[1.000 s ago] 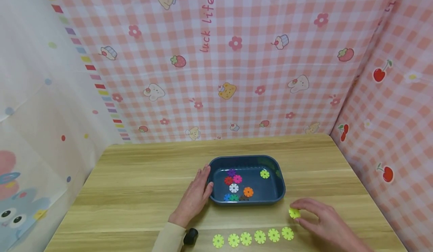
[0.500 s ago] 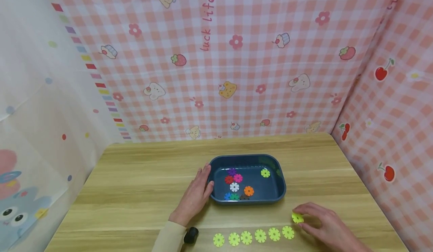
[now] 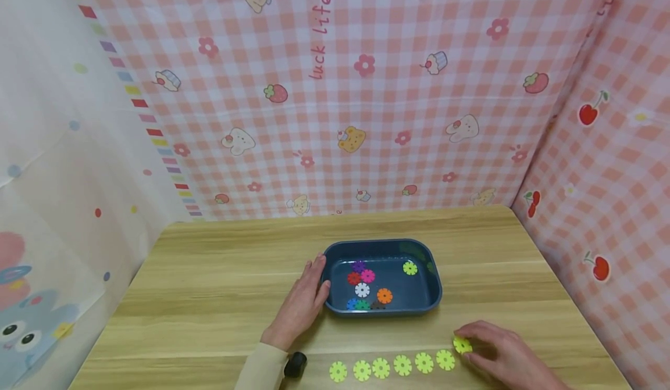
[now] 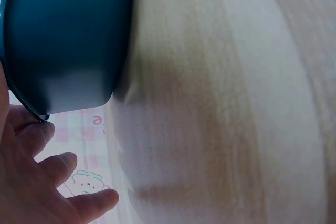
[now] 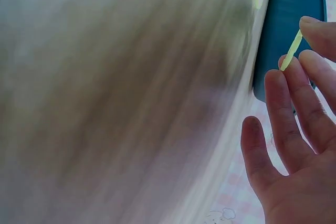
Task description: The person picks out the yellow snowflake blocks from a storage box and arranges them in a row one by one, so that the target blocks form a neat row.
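Note:
My right hand (image 3: 505, 349) pinches a yellow notched plastic disc (image 3: 462, 345) between thumb and fingertips, just right of a row of several similar yellow discs (image 3: 402, 365) on the table. The right wrist view shows the held disc (image 5: 292, 51) edge-on, tilted, with the other fingers spread. My left hand (image 3: 298, 308) rests against the left end of a dark blue tray (image 3: 384, 312), its fingers fairly straight along the rim. In the left wrist view, the fingers (image 4: 59, 167) lie loosely beside the tray's rim. Inside the tray are several discs in mixed colors, including an orange disc (image 3: 384, 296) and one yellow disc (image 3: 410, 268).
The wooden table (image 3: 225, 279) runs back to a pink checked cloth (image 3: 314, 117). More cloth hangs on the left and right sides. A black object (image 3: 295, 365) sits by the left sleeve (image 3: 262, 368).
My right hand has moved down slightly toward the front of the table with the yellow disc, bringing it close to the row's right end. The left hand and tray have stayed put.

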Demonstrator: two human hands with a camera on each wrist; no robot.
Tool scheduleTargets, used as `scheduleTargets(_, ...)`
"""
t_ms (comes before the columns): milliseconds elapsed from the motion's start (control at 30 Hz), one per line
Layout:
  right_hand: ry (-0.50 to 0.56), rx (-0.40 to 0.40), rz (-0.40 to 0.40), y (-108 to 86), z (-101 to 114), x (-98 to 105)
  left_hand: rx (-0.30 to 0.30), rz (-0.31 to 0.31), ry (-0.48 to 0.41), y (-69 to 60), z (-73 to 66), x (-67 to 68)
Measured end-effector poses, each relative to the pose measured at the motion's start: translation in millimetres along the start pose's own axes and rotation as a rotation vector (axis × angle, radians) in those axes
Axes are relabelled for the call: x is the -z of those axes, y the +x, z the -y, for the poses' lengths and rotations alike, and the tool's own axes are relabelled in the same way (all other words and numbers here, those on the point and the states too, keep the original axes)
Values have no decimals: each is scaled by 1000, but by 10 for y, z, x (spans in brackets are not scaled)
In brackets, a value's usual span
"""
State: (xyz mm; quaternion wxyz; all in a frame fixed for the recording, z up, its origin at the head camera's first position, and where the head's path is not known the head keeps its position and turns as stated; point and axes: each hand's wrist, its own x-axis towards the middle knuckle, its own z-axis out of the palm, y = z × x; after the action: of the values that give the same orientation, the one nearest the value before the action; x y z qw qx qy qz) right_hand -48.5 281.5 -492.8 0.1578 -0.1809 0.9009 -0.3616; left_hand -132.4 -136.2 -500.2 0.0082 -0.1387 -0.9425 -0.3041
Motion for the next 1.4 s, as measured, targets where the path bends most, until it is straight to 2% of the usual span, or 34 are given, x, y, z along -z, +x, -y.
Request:
scheduleTargets(333, 14, 28, 43, -31, -68, -22, -4, -3, -5, -10, 7, -2)
scheduleTargets(800, -16, 42, 57, -16, -121, -40, -6, 1, 2, -12, 5, -7)
scheduleTargets(1400, -16, 19, 92, 17, -107, 9, -5, -7, -3, -7, -5, 3)
